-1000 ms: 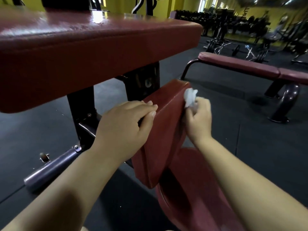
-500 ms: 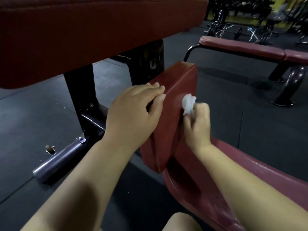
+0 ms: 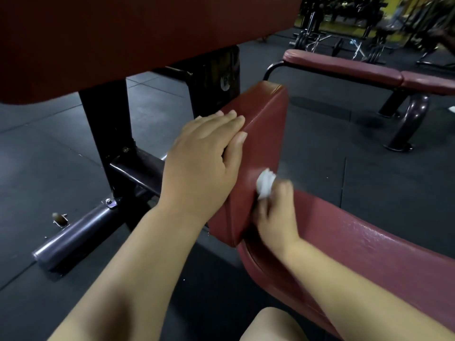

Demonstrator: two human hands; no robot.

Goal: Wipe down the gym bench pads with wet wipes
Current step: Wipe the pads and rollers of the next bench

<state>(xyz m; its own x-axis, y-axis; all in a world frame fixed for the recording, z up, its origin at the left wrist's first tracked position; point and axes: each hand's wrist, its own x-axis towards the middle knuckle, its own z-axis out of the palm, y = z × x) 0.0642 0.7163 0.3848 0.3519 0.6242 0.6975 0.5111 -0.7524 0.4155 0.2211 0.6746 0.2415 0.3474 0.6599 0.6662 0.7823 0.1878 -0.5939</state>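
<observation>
The small pad (image 3: 261, 134) is hemmed in on three sides. The large upper pad (image 3: 123, 40) overhangs it from the upper left, the black frame post (image 3: 105, 134) and the foot tube (image 3: 73, 237) stand close on its left, and its lower end meets the front edge of the seat pad (image 3: 369, 247). To its right, dark floor (image 3: 369, 168) lies open as far as the second bench (image 3: 357, 67), which stands well apart.

The left hand (image 3: 204, 158) grips the small pad's left edge about midway along. Its fingers lie over the far side and its thumb presses on the near face. The right hand (image 3: 275, 210), blurred, pinches a balled white wet wipe (image 3: 265, 184) at its fingertips. It holds the wipe against the pad's near face, close to the lower right edge and just above the seat pad. The wipe sits below and right of the left thumb, near it but apart.

The small pad is tilted. Its long axis rises from the lower corner at the seat pad up and away to the far top edge.
</observation>
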